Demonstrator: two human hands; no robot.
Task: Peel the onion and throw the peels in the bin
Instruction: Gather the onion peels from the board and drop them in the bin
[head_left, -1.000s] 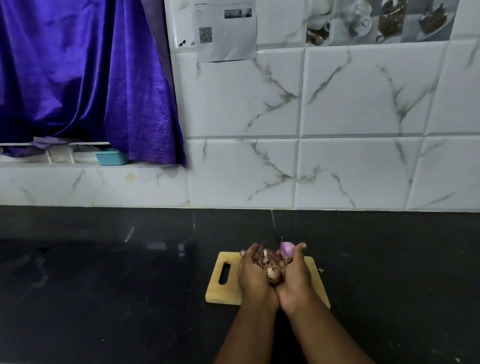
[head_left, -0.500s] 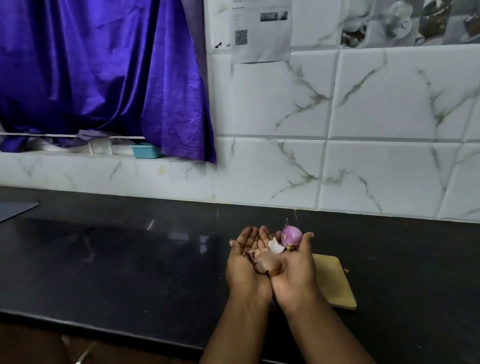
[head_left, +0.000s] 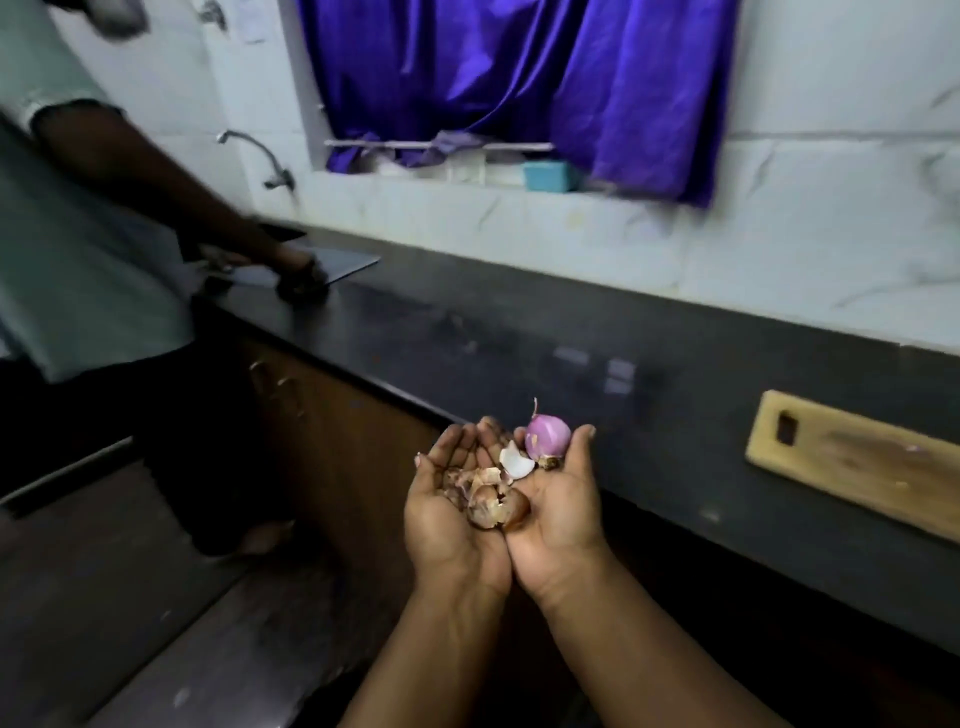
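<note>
My two hands are cupped side by side, palms up, in front of the black counter's edge. Dry brown and white onion peels (head_left: 488, 493) lie in the hollow where the palms meet. My left hand (head_left: 449, 512) carries part of the peels on relaxed, nearly straight fingers. My right hand (head_left: 558, 499) carries the rest and holds the peeled purple onion (head_left: 546, 435) up at its fingertips, with the thumb beside it. No bin is in view.
The wooden cutting board (head_left: 857, 462) lies on the black counter (head_left: 519, 332) at right. Another person (head_left: 78, 234) stands at left, a hand on a dark flat slab (head_left: 317, 270) on the counter. A tap (head_left: 260, 156) juts from the tiled wall. Brown cabinets (head_left: 332, 441) and dark floor lie below.
My view has swung left and away from the counter. My cupped hands, with peels and onion, have moved off the cutting board and past the counter's edge. Another person has come into view.
</note>
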